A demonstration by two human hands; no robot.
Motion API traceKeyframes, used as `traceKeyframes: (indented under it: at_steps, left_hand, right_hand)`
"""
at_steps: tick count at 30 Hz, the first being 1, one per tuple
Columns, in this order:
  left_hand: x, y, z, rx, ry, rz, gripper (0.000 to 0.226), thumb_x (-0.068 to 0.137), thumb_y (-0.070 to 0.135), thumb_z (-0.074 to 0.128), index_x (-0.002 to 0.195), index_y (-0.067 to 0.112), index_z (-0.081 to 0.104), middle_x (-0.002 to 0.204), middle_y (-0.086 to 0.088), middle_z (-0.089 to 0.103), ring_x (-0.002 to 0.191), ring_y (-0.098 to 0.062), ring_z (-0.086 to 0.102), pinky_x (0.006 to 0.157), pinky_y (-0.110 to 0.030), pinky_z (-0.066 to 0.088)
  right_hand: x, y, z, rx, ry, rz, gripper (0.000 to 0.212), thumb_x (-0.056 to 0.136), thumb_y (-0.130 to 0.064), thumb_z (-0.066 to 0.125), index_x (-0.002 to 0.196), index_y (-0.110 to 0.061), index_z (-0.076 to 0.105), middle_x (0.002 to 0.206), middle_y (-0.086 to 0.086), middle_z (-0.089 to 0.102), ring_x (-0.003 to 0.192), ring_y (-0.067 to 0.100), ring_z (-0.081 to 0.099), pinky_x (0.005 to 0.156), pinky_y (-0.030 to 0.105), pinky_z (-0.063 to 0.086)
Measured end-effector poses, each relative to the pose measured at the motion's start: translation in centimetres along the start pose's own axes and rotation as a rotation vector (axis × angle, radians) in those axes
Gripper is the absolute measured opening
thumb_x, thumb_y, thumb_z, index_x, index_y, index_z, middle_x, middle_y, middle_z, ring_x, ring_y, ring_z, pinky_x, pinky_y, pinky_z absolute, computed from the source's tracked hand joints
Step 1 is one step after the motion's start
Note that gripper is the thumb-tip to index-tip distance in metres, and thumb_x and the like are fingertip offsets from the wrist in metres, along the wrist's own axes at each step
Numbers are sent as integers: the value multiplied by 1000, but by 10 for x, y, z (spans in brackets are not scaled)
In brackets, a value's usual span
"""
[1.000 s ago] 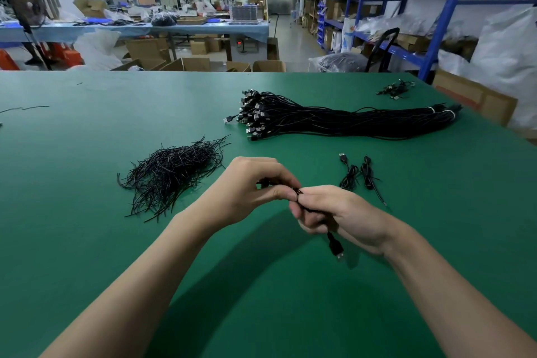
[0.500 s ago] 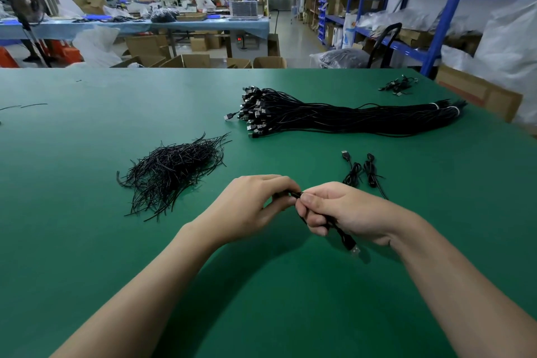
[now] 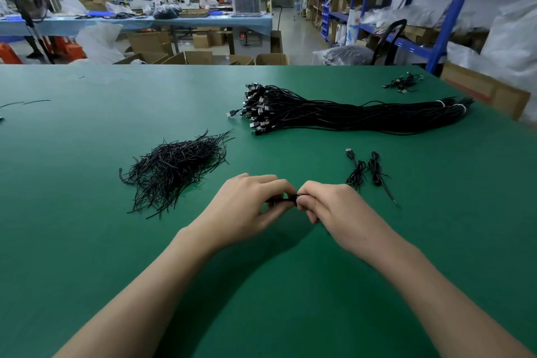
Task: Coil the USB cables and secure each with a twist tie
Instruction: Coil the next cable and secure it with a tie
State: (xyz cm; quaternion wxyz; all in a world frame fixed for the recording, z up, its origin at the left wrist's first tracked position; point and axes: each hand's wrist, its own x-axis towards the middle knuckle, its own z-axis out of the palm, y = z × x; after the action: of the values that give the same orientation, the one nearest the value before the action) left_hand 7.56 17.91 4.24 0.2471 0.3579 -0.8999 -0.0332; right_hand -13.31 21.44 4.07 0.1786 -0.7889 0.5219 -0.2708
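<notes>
As my left hand (image 3: 244, 208) and right hand (image 3: 338, 209) pinch the bundled cable (image 3: 286, 200) between them over the desk (image 3: 87, 227), the tying step seems in hand; next, twisting the tie ends snug.

No text, label, brand, number or sign is legible; the brown cardboard boxes (image 3: 488, 90) and blue metal shelving (image 3: 453, 17) look too blurred.
</notes>
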Motion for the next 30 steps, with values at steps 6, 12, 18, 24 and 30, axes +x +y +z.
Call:
traceKeyframes:
  at_steps: [6,12,18,24,30]
  left_hand:
    - [4,3,-14,-168,-349,-146,56,97,66,28,121,31,64,104,21,61,91,3,54,81,-22,39]
    - [18,4,-13,-610,-681,-283,45,96,61,40,106,23,60,106,-6,71,81,-18,65,72,-19,45]
    - [11,7,1,-776,-603,-245,39,97,49,47,109,14,60,84,-2,43,76,-15,39,73,-30,38]
    - [3,10,5,-738,-508,-180,17,103,45,46,93,39,58,71,24,49,69,-2,43,70,-17,38]
    - [-3,13,11,-850,-396,-206,29,101,44,42,88,20,53,74,10,39,68,-11,34,65,-25,34]
  right_hand:
    - [-2,-6,6,-417,314,-283,22,93,-26,58,80,-15,72,74,1,59,83,12,36,82,39,50]
    - [-1,-3,11,-478,282,-379,23,76,0,77,86,-19,70,78,-8,60,92,18,50,86,35,40]
    - [-1,-4,11,-476,262,-410,8,84,-15,70,88,-22,71,90,-2,53,88,21,50,77,33,38]
    - [-3,-12,5,-424,184,-393,24,91,-28,51,84,-19,72,83,-1,53,79,21,50,68,36,44]
    - [-5,-14,3,-332,100,-294,2,90,-13,67,92,-13,67,98,2,50,85,15,42,69,37,45]
